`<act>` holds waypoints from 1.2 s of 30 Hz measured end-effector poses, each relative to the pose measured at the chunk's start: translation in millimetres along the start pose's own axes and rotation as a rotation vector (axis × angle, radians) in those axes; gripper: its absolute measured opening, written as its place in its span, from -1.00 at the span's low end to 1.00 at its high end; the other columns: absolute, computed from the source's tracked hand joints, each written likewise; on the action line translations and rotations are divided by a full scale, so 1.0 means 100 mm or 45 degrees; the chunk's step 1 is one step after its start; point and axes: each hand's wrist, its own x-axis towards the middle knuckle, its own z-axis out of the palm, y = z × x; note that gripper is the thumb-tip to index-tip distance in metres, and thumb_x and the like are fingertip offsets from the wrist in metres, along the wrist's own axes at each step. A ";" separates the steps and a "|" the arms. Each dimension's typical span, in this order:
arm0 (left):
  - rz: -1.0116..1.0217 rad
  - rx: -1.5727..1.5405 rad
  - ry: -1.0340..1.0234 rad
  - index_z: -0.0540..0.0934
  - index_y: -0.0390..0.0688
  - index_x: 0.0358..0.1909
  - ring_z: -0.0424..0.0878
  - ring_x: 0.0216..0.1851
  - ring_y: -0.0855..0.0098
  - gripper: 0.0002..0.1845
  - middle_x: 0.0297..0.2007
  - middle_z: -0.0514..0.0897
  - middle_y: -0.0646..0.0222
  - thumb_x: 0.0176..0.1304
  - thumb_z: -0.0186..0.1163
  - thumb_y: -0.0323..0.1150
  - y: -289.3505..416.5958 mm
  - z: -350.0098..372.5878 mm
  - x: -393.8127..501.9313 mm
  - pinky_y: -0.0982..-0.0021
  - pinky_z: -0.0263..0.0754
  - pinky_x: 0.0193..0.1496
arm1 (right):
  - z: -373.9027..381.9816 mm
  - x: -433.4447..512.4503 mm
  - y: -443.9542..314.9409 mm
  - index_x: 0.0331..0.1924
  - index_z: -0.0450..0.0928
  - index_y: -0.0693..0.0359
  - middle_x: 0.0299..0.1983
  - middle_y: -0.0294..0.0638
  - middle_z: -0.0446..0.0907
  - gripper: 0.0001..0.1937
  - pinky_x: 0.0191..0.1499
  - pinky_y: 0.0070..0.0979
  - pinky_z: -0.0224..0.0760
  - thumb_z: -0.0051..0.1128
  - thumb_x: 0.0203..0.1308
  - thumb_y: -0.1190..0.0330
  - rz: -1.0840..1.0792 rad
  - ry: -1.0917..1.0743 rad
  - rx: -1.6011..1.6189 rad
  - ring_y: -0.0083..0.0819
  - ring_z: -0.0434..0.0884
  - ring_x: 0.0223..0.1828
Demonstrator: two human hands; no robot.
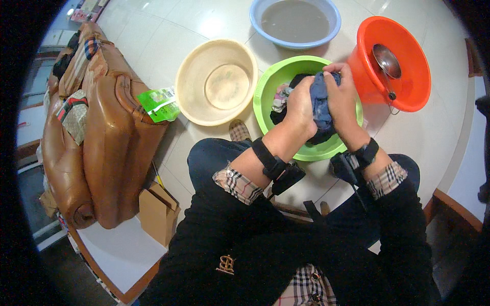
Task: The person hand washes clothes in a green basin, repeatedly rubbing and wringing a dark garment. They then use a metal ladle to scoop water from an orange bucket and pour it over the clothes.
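Note:
A bunched blue cloth [320, 101] is squeezed between my two hands above a green plastic basin [264, 111]. My left hand [302, 105] presses it from the left side of the view, and my right hand [342, 95] wraps it from the right, fingers curled over its top. Dark cloth [278, 116] and a patterned light cloth [281, 95] lie in the basin, partly hidden by my hands and wrists. Both wrists wear black straps with dark devices.
A cream basin [227, 86] stands left of the green one. Beyond is a blue basin [294, 21] of murky water. A red bucket [394, 61] at right holds a metal ladle [387, 61]. A brown leather sofa [107, 145], green packet [159, 105] and cardboard box [157, 216] are at left.

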 end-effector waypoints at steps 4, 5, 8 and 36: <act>0.126 0.030 0.089 0.53 -0.09 -0.23 0.66 -0.33 0.39 -0.71 -0.33 0.64 0.39 0.37 -0.14 -0.17 0.07 0.01 -0.05 0.36 0.57 -0.21 | 0.02 -0.18 -0.08 -0.18 0.51 0.08 -0.33 -0.11 0.62 -0.87 -0.22 -0.23 0.49 0.03 0.20 0.35 -0.248 -0.173 -0.178 -0.04 0.65 -0.28; 0.101 0.059 0.092 0.53 -0.10 -0.23 0.66 -0.33 0.39 -0.71 -0.34 0.64 0.40 0.37 -0.14 -0.18 0.06 0.01 -0.07 0.36 0.57 -0.21 | 0.04 -0.19 -0.08 -0.18 0.52 0.08 -0.34 -0.10 0.62 -0.87 -0.21 -0.25 0.49 0.03 0.19 0.36 -0.255 -0.159 -0.132 -0.05 0.66 -0.27; 0.022 0.033 -0.056 0.54 -0.10 -0.25 0.66 -0.35 0.42 -0.76 -0.36 0.64 0.42 0.35 -0.06 -0.20 0.01 0.04 -0.09 0.39 0.58 -0.22 | 0.02 0.02 0.07 -0.17 0.52 0.21 -0.28 -0.13 0.62 -0.84 -0.11 -0.43 0.46 0.02 0.19 0.42 0.156 0.017 -0.011 -0.35 0.63 -0.20; 0.157 0.035 0.063 0.53 -0.09 -0.16 0.63 -0.15 0.35 -0.72 -0.21 0.64 0.32 0.40 -0.11 -0.16 -0.08 -0.08 0.04 0.29 0.55 -0.05 | 0.05 -0.09 -0.32 -0.22 0.49 0.07 -0.36 -0.10 0.62 -0.88 -0.24 -0.22 0.47 0.04 0.14 0.35 0.069 -0.204 -0.284 -0.02 0.64 -0.29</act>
